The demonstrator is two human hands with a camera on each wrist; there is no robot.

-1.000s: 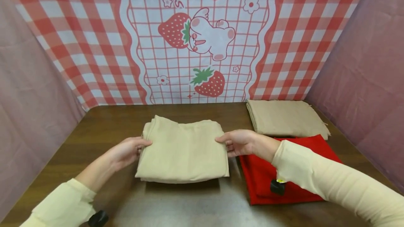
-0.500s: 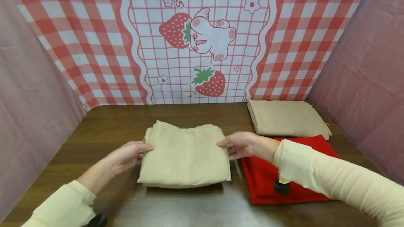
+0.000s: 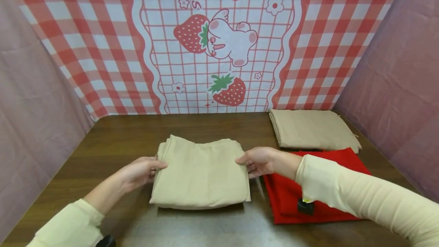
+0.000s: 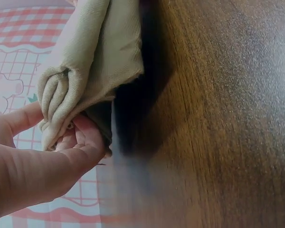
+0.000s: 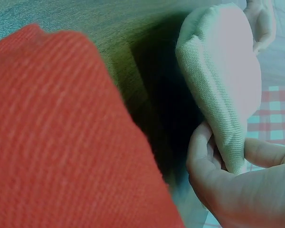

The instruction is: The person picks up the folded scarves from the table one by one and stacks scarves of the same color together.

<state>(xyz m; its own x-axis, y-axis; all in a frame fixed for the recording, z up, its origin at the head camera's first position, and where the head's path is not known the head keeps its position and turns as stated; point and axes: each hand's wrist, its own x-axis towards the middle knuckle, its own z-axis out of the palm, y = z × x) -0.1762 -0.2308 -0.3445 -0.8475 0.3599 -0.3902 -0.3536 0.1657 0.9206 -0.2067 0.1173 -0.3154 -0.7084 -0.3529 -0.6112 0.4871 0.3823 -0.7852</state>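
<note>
so counting it all up: two beige cloths and one red cloth (image 3: pixel 295 191), all folded, on one brown table (image 3: pixel 113 136). the beige one i was working with (image 3: pixel 202 172) sat in the middle of the table, right in front of me. the other beige cloth (image 3: pixel 310 129) lay at the far right corner, and the red one was just in front of it, between it and my right arm, with its left edge just beside my cloth.

both hands were on the middle cloth, one at each side edge. my left hand (image 3: pixel 140 170) had the left edge pinched, thumb lying on top and the other fingers tucked underneath. the left wrist view showed it best: the folded layers bunched up between thumb and fingers (image 4: pixel 80 137), and that edge raised a bit off the wood with a dark shadow under it. my right hand (image 3: pixel 258 161) did the same on the right edge, thumb on top, fingers curled below. in the right wrist view the fingers (image 5: pixel 202 147) were wrapped under the rounded fold, and the red cloth filled the near side of that shot. so neither hand was spread flat, both were closed round the cloth's edges, about level with each other.

behind the table hung one checked backdrop (image 3: pixel 212 41) with strawberries and a bunny printed on it, and there was plain pinkish cloth (image 3: pixel 394 75) on both sides. i had cream sleeves on.
</note>
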